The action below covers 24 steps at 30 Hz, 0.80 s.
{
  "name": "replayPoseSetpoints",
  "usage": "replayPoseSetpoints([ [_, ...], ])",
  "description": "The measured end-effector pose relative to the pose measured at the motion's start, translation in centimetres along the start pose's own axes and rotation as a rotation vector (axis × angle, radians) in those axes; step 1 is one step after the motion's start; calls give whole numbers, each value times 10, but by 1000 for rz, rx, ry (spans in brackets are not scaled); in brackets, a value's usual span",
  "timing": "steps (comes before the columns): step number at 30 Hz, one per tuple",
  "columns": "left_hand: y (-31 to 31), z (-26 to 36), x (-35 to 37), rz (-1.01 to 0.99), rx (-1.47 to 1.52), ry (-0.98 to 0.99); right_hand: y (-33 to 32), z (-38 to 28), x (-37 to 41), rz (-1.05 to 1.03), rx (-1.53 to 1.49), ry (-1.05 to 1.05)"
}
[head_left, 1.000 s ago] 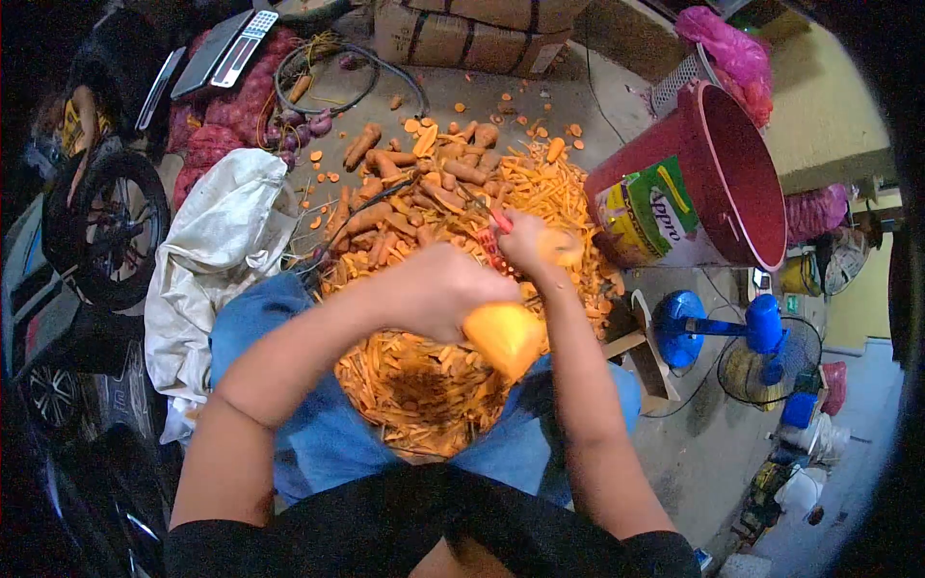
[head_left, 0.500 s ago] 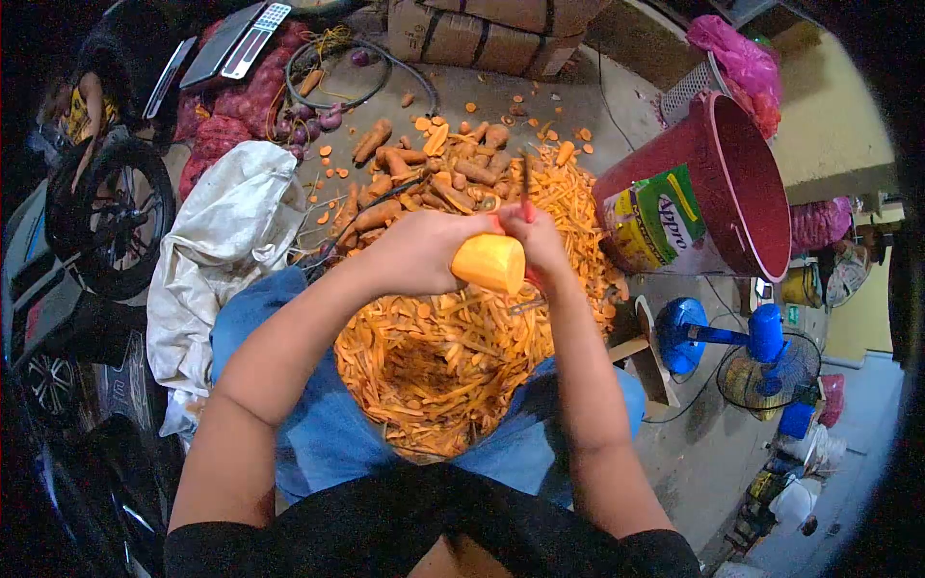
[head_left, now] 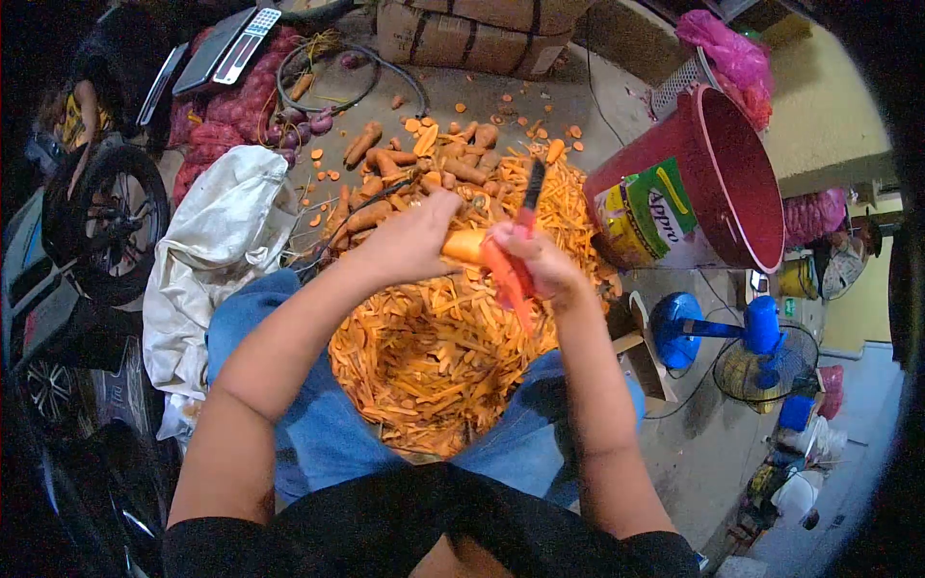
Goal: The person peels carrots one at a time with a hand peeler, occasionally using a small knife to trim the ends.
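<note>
My left hand (head_left: 412, 239) is closed round a peeled orange carrot (head_left: 464, 246), its end sticking out toward the right. In my right hand (head_left: 544, 265) is a red-handled peeler (head_left: 508, 279), its dark blade end pointing up and away from me. The peeler's red part overlaps the carrot's right end in this view. Below both hands, between my knees, lies a big heap of carrot peelings (head_left: 438, 356) with a hollow in its middle. Unpeeled carrots (head_left: 467, 169) are piled just beyond my hands.
A large maroon bucket (head_left: 718, 183) leans at the right, beside a blue fan (head_left: 761, 328). White sacking (head_left: 217, 250) lies at my left, near red net bags of onions (head_left: 255, 91) and a scale (head_left: 217, 53). A strapped cardboard box (head_left: 472, 39) stands at the back. Cut carrot slices dot the floor.
My right hand has turned and shifted slightly down and right, showing more of the peeler's red part. The carrot has turned; its broad end no longer faces me. The view has shifted slightly.
</note>
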<state>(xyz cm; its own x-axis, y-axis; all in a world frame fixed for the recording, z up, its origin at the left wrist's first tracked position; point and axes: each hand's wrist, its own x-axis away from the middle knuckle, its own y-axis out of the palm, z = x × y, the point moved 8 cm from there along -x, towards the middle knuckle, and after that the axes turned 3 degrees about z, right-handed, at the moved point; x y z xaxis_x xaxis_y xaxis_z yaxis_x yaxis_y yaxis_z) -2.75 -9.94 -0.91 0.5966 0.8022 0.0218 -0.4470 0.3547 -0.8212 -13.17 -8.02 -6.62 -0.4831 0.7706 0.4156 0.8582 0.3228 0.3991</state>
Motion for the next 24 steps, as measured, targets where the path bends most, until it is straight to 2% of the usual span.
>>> replayPoseSetpoints([
  [2,-26,-1,-3,154,84,-27,-27,-34,22,221,19,-39],
  [3,-44,1,-2,301,97,-16,-41,-58,39,220,-103,-185],
  [4,-47,-2,-3,302,95,-13,-58,-82,59,215,-223,-331],
  [6,-56,-24,0,371,183,-158,-76,-142,99,176,-369,-758],
  [8,-54,-35,-1,382,145,-171,-128,-157,137,292,-599,-812],
  [9,-50,-40,-2,333,102,-224,-130,-156,139,294,-600,-813],
  [11,-42,-50,-6,279,58,-271,-146,-154,157,500,-442,-962],
  [12,-37,-58,-8,290,103,-275,-156,-147,147,463,-566,-967],
  [14,-24,-71,-14,298,143,-283,-128,-138,124,463,-510,-847],
  [16,21,-98,-17,48,234,-496,-112,-125,100,553,-436,-689],
  [19,96,-154,-20,24,152,-492,-113,-123,94,562,-392,-698],
  [21,138,-182,-10,-71,291,-723,-108,-127,92,523,-418,-695],
  [22,160,-198,-8,-73,293,-723,-108,-127,94,525,-417,-694],
  [24,190,-230,1,94,436,-776,-115,-124,99,652,-322,-642],
])
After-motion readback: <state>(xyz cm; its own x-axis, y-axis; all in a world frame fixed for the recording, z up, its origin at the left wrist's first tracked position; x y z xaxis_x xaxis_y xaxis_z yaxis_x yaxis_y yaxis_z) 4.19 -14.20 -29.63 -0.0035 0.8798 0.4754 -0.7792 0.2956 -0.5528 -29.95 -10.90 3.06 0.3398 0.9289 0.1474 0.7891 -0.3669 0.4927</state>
